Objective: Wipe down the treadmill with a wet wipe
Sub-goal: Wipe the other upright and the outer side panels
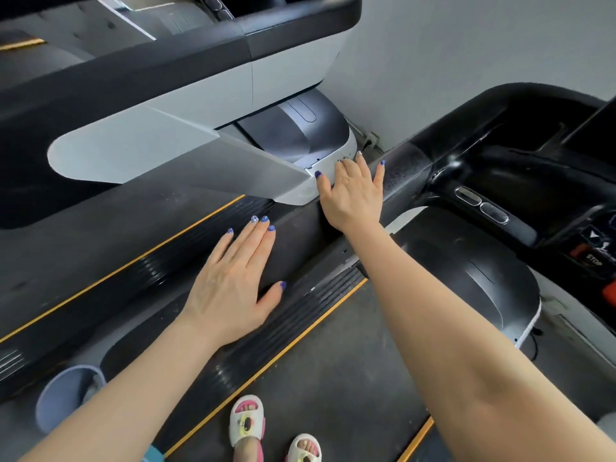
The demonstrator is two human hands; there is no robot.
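The treadmill's handrail (pixel 300 235) ran between both arms. Nearer, the left hand (pixel 233 281) lay flat on it, fingers spread; farther, the right hand (pixel 353 195) pressed it likewise. No wet wipe showed, so wiping seemingly hadn't begun, or was hidden.

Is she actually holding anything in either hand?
Nothing visible. The left hand and right hand lie flat, fingers straight, on the black handrail; no wipe shows.

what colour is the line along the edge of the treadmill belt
Yellow-orange, a thin stripe beside the black ribbed side rail, seen in the head view.
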